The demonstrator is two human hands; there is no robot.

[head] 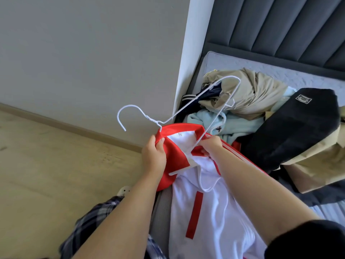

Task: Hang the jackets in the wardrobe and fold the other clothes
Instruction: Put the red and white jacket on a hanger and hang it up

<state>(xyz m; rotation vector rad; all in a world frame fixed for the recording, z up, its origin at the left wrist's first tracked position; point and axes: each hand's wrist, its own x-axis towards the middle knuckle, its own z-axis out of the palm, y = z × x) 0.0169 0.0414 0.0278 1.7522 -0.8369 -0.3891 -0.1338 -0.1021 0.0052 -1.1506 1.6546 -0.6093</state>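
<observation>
A red and white track jacket [205, 212] lies open, lining up, across the bed edge in front of me. My left hand [154, 156] grips its red collar on the left side. A white wire hanger [188, 113] sticks up out of the neck opening, its hook pointing left over the floor. My right hand [211, 145] pinches the jacket's fabric at the neck, right where the hanger's lower wire enters it. One end of the hanger is hidden inside the jacket.
More clothes are heaped on the bed [242, 66]: a beige garment [248, 90], a light blue fleece [203, 120], a dark navy piece [203, 96] and a black jacket [298, 128]. A dark padded headboard [280, 25] stands behind. Wall and wooden floor [56, 174] lie to the left.
</observation>
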